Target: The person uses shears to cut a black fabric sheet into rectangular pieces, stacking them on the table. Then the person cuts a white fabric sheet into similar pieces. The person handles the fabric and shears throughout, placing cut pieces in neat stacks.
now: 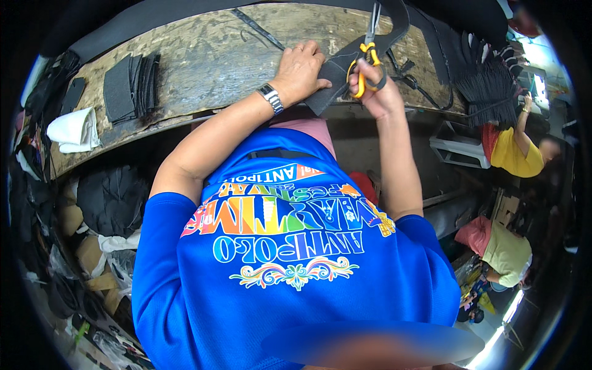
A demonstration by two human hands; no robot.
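My left hand (300, 73) lies flat near the table's front edge, fingers spread, a metal watch on its wrist. Its thumb rests on a piece of black fabric (322, 100), which reaches over the table's edge. In my right hand (381, 94) is a pair of scissors (370, 49) with yellow and black handles, my fingers wrapped round the loops. The blades point away from me and look nearly closed. Beneath them, more black material (394, 31) curves across the tabletop to the right of my left hand.
On the worn wooden table (203, 61), a stack of black cut pieces (128, 87) and a folded white cloth (75, 128) lie at left. Black strips (487, 92) pile up at the right end. Beyond are a pale plastic stool (459, 145) and two people (524, 148).
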